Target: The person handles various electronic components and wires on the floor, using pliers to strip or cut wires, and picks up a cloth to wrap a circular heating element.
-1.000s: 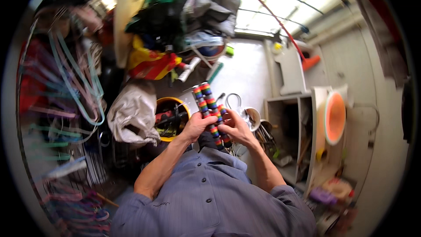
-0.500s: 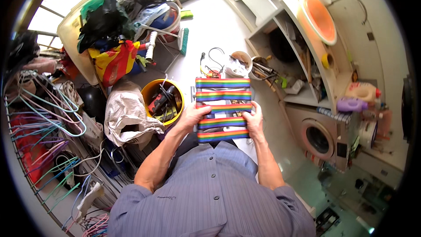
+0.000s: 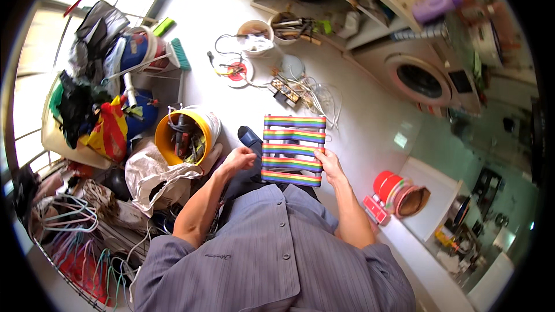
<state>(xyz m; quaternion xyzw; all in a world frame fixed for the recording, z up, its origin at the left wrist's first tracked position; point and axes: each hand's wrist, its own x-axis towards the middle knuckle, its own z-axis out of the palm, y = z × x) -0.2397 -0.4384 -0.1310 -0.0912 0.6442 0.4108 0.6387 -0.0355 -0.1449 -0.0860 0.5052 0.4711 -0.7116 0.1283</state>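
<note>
Rainbow-striped, the strap frame (image 3: 292,149), seemingly opened flat but not yet set down, is just beyond the grey shirt (image 3: 248,248), the right hand (image 3: 332,165) clasping its right edge, the curled left hand (image 3: 238,160) apart.

The person wears a finely striped grey-blue shirt (image 3: 248,277) with short sleeves (image 3: 165,257), dark round buttons (image 3: 286,256), small dark script (image 3: 218,255) at left, dark trousers (image 3: 238,188) and a dark-blue slipper (image 3: 250,138).
</note>
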